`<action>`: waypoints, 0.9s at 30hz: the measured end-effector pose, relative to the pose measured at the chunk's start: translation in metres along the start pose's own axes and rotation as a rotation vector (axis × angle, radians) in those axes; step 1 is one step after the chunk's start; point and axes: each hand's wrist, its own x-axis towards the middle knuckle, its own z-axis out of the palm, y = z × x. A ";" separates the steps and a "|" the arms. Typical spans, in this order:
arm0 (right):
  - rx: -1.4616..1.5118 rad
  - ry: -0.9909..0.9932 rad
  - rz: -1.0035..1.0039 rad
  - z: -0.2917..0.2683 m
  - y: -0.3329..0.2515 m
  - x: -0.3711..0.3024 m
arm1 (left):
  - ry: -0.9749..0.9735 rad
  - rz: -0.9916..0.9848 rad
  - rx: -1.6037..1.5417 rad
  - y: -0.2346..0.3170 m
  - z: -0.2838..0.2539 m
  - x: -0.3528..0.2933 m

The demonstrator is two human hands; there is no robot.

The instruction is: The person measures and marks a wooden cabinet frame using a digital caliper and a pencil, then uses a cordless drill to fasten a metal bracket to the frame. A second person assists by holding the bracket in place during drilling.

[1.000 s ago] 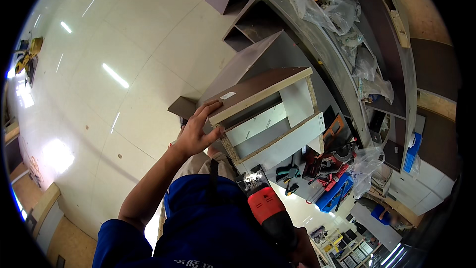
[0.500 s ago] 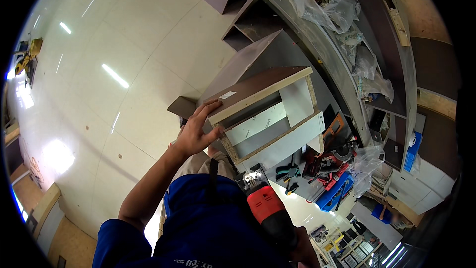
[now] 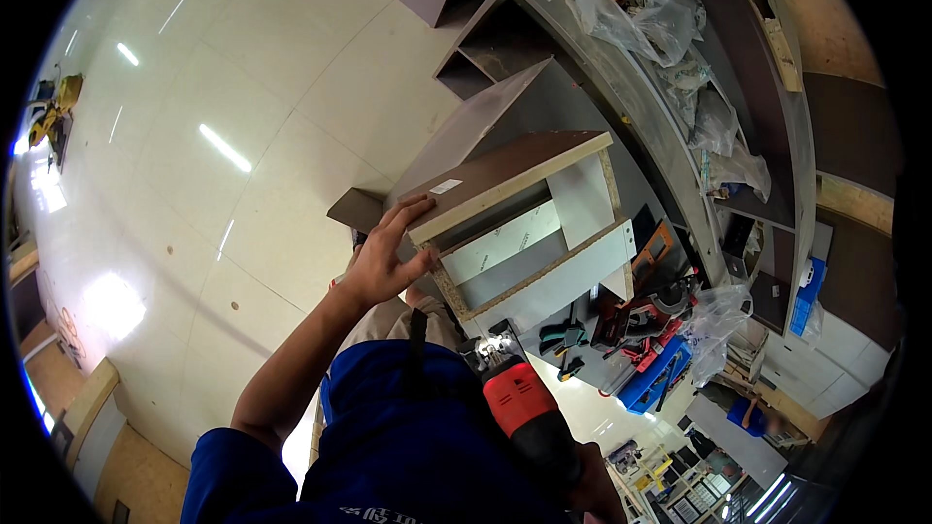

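My left hand [image 3: 381,260] rests on the near left corner of a drawer-like wooden box [image 3: 519,180], fingers spread over its brown panel and the thumb at the rim. The box is open toward me, with white inner boards and raw chipboard edges. A small white label [image 3: 446,186] sits just past my fingertips. Low in the view, my right hand [image 3: 594,487] is closed around the rear of a red and black jigsaw [image 3: 519,402], its fingers partly hidden. The jigsaw's metal front, with a light on, is near the box's lower edge; whether they touch I cannot tell.
Right of the box lie green-handled clamps [image 3: 563,338], red power tools [image 3: 649,322], an orange square [image 3: 655,247] and a blue case [image 3: 652,380]. Clear plastic bags [image 3: 716,330] hang about the shelving. Brown cabinets stand beyond. Another person [image 3: 748,415] is far off at lower right.
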 end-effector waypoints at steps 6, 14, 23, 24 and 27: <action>-0.065 0.000 0.003 -0.003 0.002 0.000 | 0.002 -0.001 -0.011 -0.002 0.000 0.000; -0.058 0.010 0.015 -0.002 0.000 0.000 | 0.001 0.004 -0.019 0.001 0.000 0.002; -0.097 0.022 0.063 -0.001 -0.007 0.001 | 0.011 0.024 0.004 -0.006 0.002 0.000; -0.101 0.023 0.060 -0.001 -0.008 0.001 | 0.013 0.025 0.005 -0.006 0.002 0.000; -0.094 0.023 0.064 0.000 -0.010 0.001 | 0.016 0.012 -0.014 -0.003 0.003 0.002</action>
